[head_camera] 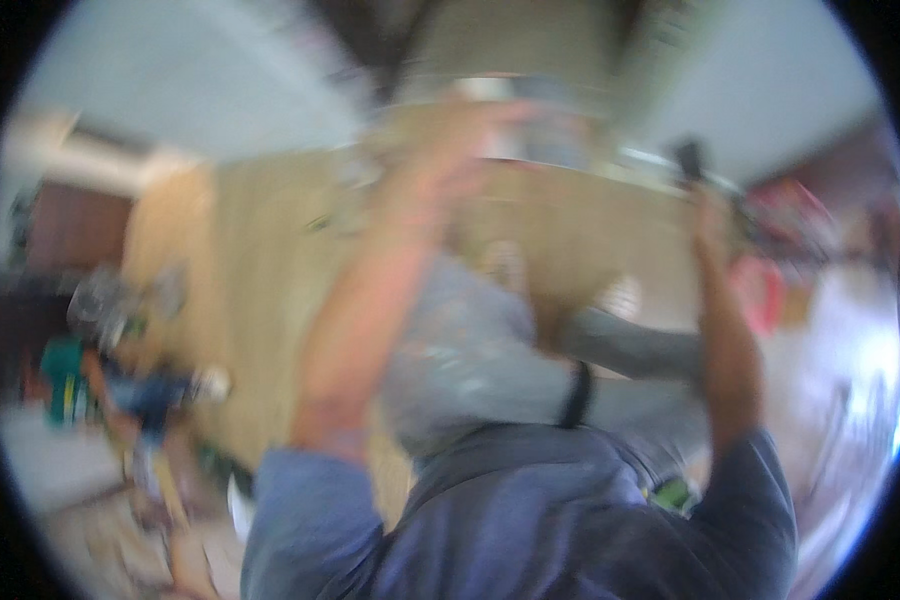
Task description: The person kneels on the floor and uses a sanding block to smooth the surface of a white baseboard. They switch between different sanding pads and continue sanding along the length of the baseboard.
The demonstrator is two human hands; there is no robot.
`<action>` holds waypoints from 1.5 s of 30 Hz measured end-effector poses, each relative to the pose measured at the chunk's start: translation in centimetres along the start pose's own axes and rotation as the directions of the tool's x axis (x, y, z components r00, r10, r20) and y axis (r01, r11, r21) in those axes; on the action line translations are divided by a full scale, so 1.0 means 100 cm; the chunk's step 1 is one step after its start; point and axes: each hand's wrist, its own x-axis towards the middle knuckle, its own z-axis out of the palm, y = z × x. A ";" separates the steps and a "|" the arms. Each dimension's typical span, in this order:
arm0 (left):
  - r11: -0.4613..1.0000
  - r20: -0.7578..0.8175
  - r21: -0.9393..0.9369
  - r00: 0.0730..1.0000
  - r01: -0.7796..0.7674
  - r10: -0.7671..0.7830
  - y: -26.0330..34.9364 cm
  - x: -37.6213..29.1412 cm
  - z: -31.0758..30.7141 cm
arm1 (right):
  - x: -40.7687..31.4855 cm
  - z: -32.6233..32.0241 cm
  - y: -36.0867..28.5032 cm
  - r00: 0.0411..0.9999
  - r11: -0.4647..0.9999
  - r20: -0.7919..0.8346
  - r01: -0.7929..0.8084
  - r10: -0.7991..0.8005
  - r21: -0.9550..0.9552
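Observation:
Everything is blurred. My left hand (469, 146) reaches forward over a tan, wood-like surface (270, 225). Its fingers lie at the left side of a grey and white object (559, 131); whether they grip it cannot be told. Farther right, my right hand (709, 199) is closed around the lower end of a small dark object (690, 156), which points away from me; its kind is unclear. My knees in grey trousers are bent beneath my arms, and parts of my shoes show between the hands.
Another person in a green top (65, 379) is at the far left, near some clear, rounded items (101, 304). Pale panels (172, 82) rise at the upper left and upper right. A red and pink item (757, 292) lies right of my right forearm.

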 end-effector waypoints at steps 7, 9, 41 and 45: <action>0.974 -0.114 0.042 0.969 0.224 -0.218 -0.042 0.075 -0.002 | -0.033 0.113 -0.016 0.758 0.569 0.085 -0.553 0.646 0.609; 0.933 -0.250 0.111 0.918 0.343 -0.308 -0.055 0.084 -0.008 | -0.018 0.134 -0.016 0.742 0.560 0.048 -0.545 0.669 0.624; 0.805 -0.492 0.235 0.780 0.546 -0.386 -0.102 0.078 -0.052 | 0.056 0.273 -0.029 0.758 0.689 -0.033 -0.572 0.651 0.446; 0.797 -0.499 0.242 0.775 0.553 -0.387 -0.102 0.078 -0.054 | 0.064 0.276 -0.046 0.722 0.657 -0.036 -0.607 0.691 0.447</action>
